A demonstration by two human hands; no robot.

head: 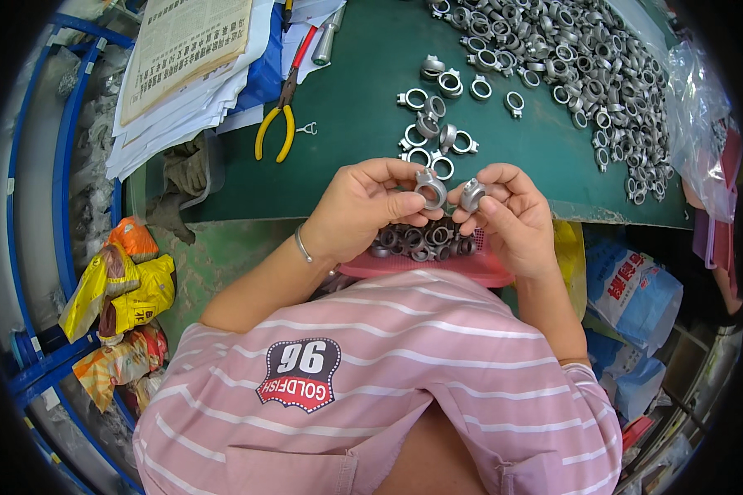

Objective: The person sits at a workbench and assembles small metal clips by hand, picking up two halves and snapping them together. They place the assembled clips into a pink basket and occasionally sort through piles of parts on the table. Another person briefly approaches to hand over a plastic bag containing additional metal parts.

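Between the thumb and fingers of my left hand (378,204) is a grey metal ring fitting (431,190), its round opening facing me and its small lug at the top. My right hand (512,216) pinches a second ring fitting (472,195), turned more edge-on. The two pieces are close together but apart, above the table's near edge. Just beyond my fingers lies a loose group of similar rings (433,117) on the green tabletop (347,117). Below my hands, a pink plastic basket (402,267) at my lap holds several darker rings (418,240), partly hidden by my hands.
A large heap of ring fittings (594,74) covers the table's far right, beside a clear plastic bag (696,124). Yellow-handled pliers (285,111), stacked papers (186,68) and a plastic bin with gloves (213,167) are at left. Blue shelving (68,167) stands further left.
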